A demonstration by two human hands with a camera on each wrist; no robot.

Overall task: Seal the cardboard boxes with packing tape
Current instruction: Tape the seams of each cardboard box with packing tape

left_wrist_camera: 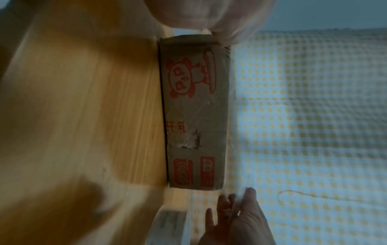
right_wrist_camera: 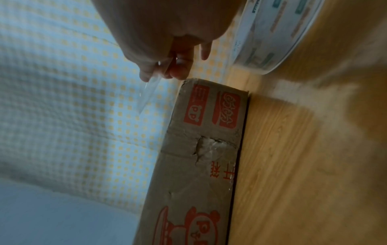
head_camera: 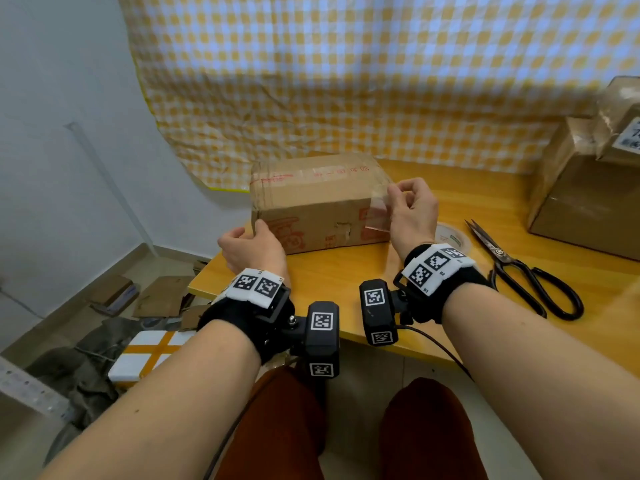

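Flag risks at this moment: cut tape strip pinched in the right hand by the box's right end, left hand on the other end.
1. The clear tape strip hangs loose from the right hand; it could fold onto itself or stick early to the box.
2. The left hand only touches the box's near left corner, so pressing tape down may slide it.
3. Open scissors lie close to the right forearm.

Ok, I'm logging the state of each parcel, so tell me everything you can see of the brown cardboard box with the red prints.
The brown cardboard box with red prints lies lengthwise on the yellow wooden table, flaps closed. Its worn front shows a red bear cartoon, red characters and a torn patch. The left hand touches its left end; the right hand pinches a clear tape strip by its right end.
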